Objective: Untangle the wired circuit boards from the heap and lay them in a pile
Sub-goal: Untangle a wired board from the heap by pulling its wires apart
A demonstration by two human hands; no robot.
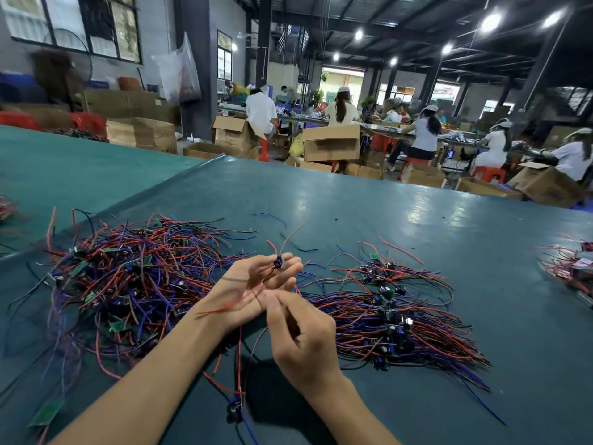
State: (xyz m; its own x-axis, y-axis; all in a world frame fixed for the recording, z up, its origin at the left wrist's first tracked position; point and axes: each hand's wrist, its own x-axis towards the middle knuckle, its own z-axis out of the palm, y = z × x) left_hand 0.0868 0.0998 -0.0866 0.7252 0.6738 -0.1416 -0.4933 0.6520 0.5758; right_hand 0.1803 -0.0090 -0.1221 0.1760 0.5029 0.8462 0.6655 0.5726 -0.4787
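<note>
A tangled heap [128, 284] of small green circuit boards with red, blue and black wires covers the left of the green table. A sorted pile [394, 322] of boards, wires combed to the right, lies on the right. My left hand [256, 284] is palm up between them and holds a small wired board [278, 262] at its fingertips, with red wires running across the palm. My right hand [298, 335] sits just below it, fingers curled, pinching a wire [239, 351] that hangs down to another board [235, 409] near the table's front edge.
The green table [385, 213] stretches far ahead. More wired boards [574, 268] lie at the right edge, and a loose green board [48, 412] at the bottom left. Beyond the table, people sit working among cardboard boxes [332, 142].
</note>
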